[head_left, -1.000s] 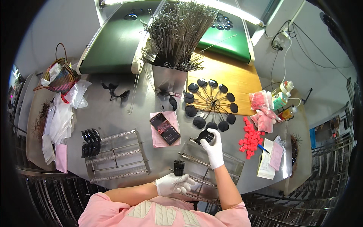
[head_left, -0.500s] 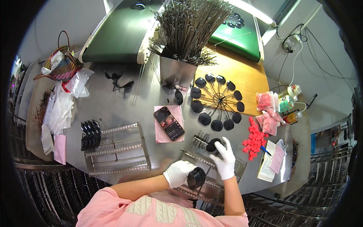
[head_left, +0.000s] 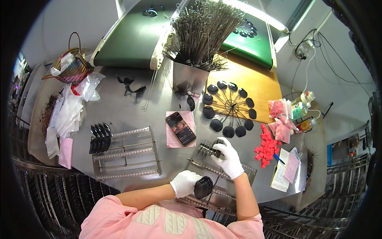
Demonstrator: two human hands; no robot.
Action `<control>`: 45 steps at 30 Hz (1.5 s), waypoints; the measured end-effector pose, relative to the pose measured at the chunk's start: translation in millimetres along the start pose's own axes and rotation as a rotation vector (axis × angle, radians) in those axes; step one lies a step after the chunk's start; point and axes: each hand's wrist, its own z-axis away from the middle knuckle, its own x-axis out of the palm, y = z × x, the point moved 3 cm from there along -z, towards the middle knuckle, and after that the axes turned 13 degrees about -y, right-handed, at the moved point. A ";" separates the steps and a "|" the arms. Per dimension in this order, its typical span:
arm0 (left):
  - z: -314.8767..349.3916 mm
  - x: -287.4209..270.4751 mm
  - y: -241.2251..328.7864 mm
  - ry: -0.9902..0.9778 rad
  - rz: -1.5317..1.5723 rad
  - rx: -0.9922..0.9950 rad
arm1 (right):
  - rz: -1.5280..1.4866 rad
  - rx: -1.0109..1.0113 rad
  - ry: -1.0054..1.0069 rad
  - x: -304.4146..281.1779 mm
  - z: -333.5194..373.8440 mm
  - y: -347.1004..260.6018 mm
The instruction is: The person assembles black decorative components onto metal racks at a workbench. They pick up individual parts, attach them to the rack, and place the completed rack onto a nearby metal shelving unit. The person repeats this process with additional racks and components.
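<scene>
In my white-gloved left hand [head_left: 185, 184] is a stack of glossy black lenses [head_left: 203, 187], gripped at one side, above the near part of a slotted metal rack [head_left: 205, 167]. My right hand [head_left: 229, 160], also gloved, has its thumb and fingers closed around a single dark lens [head_left: 217, 147]. That lens is at the right end of a row of lenses [head_left: 207, 149] standing on edge at the rack's far side. The fingers partly cover it, so whether it touches the rack cannot be made out.
A second metal rack [head_left: 125, 153] holds black lenses [head_left: 99, 138] at its left end. A phone [head_left: 181, 128] rests on pink paper. Beyond are a ring of black lenses on wires [head_left: 232, 106], red blocks [head_left: 266, 147] and a metal bin [head_left: 190, 77] full of hooked wires.
My right hand has moved left and away from me with a lens, reaching the row on the rack. The left hand with its stack has shifted slightly left. The view has shifted slightly.
</scene>
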 end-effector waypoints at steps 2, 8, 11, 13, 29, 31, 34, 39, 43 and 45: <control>2.8 1.0 1.3 0.018 -0.009 -0.004 | 0.057 0.031 -0.022 3.3 4.2 0.8; 2.2 2.7 -0.1 0.008 -0.022 -0.001 | 0.034 0.044 0.054 18.3 7.7 -1.5; 1.5 2.5 -0.8 -0.002 -0.022 -0.002 | 0.008 0.009 0.111 18.1 4.0 -3.3; 1.5 2.1 -0.6 0.004 -0.023 -0.001 | 0.052 0.007 0.079 17.6 3.5 -2.7; 0.8 1.0 0.9 0.041 -0.028 0.013 | 0.054 0.009 0.085 25.4 9.1 0.7; 1.2 1.8 0.3 0.045 -0.025 0.016 | 0.053 0.051 0.064 24.7 12.4 -0.4; 2.0 2.2 0.3 0.044 -0.025 0.011 | 0.066 0.116 0.079 25.4 27.2 3.3; 1.9 0.7 1.8 0.021 -0.022 0.000 | 0.017 0.122 0.186 23.6 63.8 20.2; 1.7 0.2 1.8 0.057 -0.007 -0.003 | 0.022 0.124 0.325 7.1 87.9 30.6; 2.0 2.1 1.5 0.059 -0.004 -0.005 | 0.164 0.233 0.230 1.1 88.3 32.4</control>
